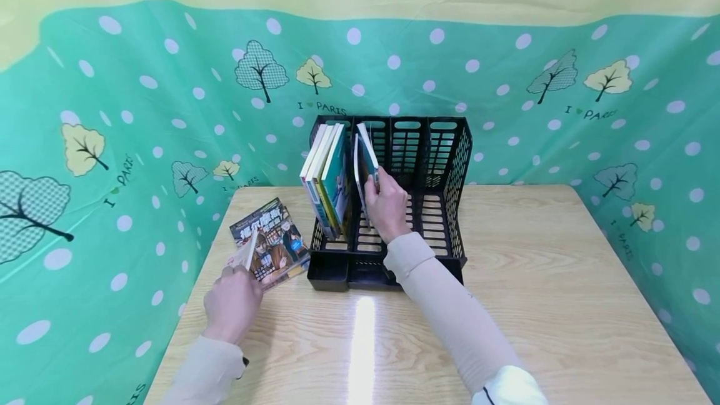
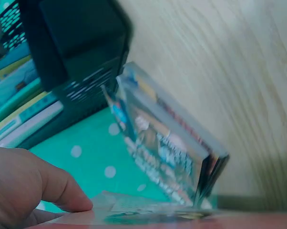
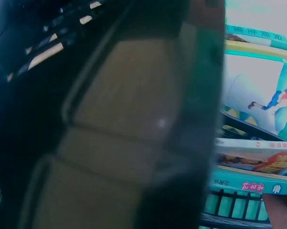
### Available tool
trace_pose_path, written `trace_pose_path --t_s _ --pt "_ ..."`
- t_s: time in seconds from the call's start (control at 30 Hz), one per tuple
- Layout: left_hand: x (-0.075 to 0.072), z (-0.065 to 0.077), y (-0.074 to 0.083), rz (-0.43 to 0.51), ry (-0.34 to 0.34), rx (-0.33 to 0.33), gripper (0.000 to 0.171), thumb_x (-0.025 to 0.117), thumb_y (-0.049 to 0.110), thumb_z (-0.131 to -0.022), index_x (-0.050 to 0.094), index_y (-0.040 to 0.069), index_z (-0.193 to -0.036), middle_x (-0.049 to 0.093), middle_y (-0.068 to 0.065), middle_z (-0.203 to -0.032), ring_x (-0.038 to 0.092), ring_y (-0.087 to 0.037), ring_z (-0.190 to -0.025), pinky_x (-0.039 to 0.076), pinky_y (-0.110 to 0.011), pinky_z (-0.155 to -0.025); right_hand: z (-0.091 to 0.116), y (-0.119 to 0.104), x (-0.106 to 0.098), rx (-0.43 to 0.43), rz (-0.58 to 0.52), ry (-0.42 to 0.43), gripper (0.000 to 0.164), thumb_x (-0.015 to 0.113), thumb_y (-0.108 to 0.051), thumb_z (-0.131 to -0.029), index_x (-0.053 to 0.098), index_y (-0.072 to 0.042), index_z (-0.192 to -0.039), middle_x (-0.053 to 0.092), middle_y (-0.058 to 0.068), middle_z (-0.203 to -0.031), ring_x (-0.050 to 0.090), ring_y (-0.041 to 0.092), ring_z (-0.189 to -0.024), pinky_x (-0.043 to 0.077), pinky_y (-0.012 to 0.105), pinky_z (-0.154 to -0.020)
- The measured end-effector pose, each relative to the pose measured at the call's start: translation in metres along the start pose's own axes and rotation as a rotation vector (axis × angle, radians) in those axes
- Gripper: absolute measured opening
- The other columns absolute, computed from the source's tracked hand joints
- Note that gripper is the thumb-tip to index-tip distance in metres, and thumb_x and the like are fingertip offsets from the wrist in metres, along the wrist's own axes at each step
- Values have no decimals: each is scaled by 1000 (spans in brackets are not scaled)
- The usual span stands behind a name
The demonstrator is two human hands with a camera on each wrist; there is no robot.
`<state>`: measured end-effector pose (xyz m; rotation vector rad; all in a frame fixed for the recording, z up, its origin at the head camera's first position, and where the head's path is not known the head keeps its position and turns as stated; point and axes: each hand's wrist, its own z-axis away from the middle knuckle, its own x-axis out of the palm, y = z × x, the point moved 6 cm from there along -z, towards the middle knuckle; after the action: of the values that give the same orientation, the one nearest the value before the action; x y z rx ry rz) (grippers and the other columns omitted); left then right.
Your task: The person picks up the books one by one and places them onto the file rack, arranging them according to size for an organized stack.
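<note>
At the left of the table my left hand (image 1: pixel 233 302) pinches a thin book (image 1: pixel 247 252), seen nearly edge-on above a small pile of books (image 1: pixel 275 236). In the left wrist view, the thumb (image 2: pixel 69 193) presses on the cover of that held book (image 2: pixel 138 208). My right hand (image 1: pixel 388 205) reaches into a black book rack (image 1: pixel 329 270) and grips a teal-spined book (image 1: pixel 368 152) standing in its second compartment. A thinner book (image 1: pixel 358 174) leans just left of it. Several upright books (image 1: pixel 323 180) fill the leftmost compartment.
The rack's two right compartments, with slotted walls (image 1: pixel 458 174), stand beside the right hand. Low bins (image 1: pixel 427 265) run along the rack's front. Wooden tabletop (image 1: pixel 529 280) stretches to the right, and a green dotted cloth (image 1: pixel 506 80) hangs behind and at both sides.
</note>
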<state>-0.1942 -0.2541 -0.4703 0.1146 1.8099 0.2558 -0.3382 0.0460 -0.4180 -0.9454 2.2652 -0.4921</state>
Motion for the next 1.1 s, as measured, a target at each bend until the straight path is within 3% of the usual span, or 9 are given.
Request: trace_pose_path --t_s 0.3,0.63,0.73,0.97,1.1 --pt "-28 4 -6 55 117 32 14 56 2 -81 57 -11 -78 48 -15 -61 42 -25 -44 38 -35 -34 8 9 5 37 -18 -2 26 54 -12 -96 61 -3 -119 67 11 -89 65 21 -70 55 32 -56" --pt "-38 10 -18 153 23 -62 17 52 4 -86 59 -12 -86 53 -19 -70 47 -24 -49 39 -29 -37 14 15 9 50 -21 0 33 55 -12 -96 58 -1 -127 68 14 -98 67 24 -80 57 35 -66" --pt "-47 11 -20 197 27 -72 20 50 3 -86 60 -14 -90 56 -23 -73 49 -23 -48 40 -26 -35 17 17 11 66 -23 3 34 55 -12 -96 57 -1 -128 68 15 -100 66 24 -83 57 35 -69" --pt "-76 12 -14 250 209 14 21 50 -3 -79 63 -15 -90 61 -26 -74 54 -29 -55 41 -32 -41 22 21 15 107 -37 -3 32 53 -16 -98 58 -5 -128 65 10 -91 63 21 -76 56 33 -64" --pt "-81 12 -8 291 217 36 23 51 -4 -80 64 -13 -95 63 -24 -81 57 -32 -66 43 -35 -50 23 22 18 129 -47 -6 29 51 -17 -99 59 -7 -125 64 8 -87 60 18 -71 54 30 -59"
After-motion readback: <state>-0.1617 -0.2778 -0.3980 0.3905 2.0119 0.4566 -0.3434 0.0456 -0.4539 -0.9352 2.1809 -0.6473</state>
